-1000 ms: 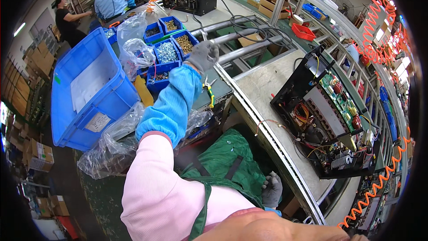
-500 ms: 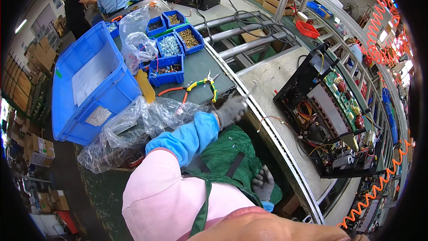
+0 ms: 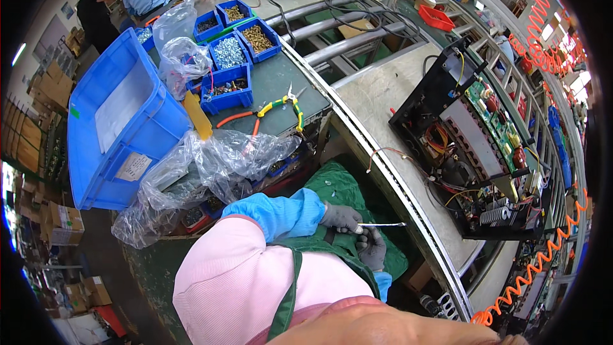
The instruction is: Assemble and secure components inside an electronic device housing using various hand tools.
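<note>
My left hand (image 3: 343,218), in a grey glove and blue sleeve, is closed around a slim silver metal rod-like tool (image 3: 383,224), which points right. Close below it, my gloved right hand (image 3: 371,250) has its fingers curled up toward the left fingertips. Whatever lies between the right fingers is too small to make out. Both hands are over the green apron (image 3: 338,182) on my lap. Right of them, on the metal-topped line, stands an opened black device (image 3: 463,153) with a green circuit board, coils and loose wires. Yellow-red pliers (image 3: 271,110) lie open on the bench.
Blue bins (image 3: 228,92) of screws and small parts stand on the bench beside a large blue crate (image 3: 115,166) and crumpled clear plastic (image 3: 217,160). Metal rollers (image 3: 354,45) with a black cable lie ahead. Orange coiled hoses (image 3: 543,268) hang at the right. Two people are working far left.
My left hand has come back from the bench edge by the pliers, down to my lap beside my right hand. My right hand has risen slightly. The view has shifted a little.
</note>
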A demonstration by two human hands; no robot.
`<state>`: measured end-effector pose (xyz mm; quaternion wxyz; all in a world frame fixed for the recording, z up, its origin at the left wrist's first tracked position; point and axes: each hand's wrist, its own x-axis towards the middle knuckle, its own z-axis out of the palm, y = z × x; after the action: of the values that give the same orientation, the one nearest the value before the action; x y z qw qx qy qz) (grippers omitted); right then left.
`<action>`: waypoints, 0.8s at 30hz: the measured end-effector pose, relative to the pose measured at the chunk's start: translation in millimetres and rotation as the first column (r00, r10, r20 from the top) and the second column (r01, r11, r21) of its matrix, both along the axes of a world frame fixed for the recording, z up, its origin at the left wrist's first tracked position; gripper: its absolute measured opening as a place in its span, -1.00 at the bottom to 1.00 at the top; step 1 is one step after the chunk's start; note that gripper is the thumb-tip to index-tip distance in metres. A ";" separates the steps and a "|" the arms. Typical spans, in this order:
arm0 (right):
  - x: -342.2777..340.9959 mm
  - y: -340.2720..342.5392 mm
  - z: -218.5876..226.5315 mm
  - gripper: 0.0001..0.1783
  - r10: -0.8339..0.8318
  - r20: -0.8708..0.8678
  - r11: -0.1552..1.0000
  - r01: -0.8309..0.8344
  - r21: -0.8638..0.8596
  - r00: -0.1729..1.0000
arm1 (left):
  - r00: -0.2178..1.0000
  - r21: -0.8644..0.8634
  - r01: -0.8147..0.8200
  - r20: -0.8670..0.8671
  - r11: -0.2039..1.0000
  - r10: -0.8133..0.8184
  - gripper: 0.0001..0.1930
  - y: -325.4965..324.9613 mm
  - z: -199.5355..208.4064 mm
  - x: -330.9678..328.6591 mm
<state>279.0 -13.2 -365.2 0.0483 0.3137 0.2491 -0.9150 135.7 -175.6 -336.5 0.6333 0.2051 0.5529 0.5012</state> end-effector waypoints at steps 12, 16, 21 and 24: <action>-3.3 -4.3 6.5 -0.67 -0.012 0.016 1.000 0.011 0.014 1.000 | 0.999 -0.137 0.026 0.022 0.990 -0.023 -0.70 8.2 -8.6 -3.7; -1.0 -5.0 6.6 -0.64 0.030 -0.030 0.997 -0.028 0.068 0.999 | 0.946 -0.038 0.224 -0.233 0.974 -0.226 -0.70 10.3 -3.8 1.3; -0.8 -0.6 -8.3 -0.65 0.055 -0.046 0.998 -0.054 0.030 0.997 | 0.946 -0.067 0.232 -0.214 0.970 -0.241 -0.69 12.0 -0.3 2.4; -0.6 -6.0 -1.3 -0.59 0.016 -0.040 0.999 -0.014 0.035 0.999 | 0.956 -0.025 0.204 -0.208 0.979 -0.205 -0.72 6.0 -1.0 1.7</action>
<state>278.5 -19.2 -366.5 0.0446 0.2940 0.2682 -0.9163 137.4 -169.6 -337.5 0.6201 0.3118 0.5932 0.4078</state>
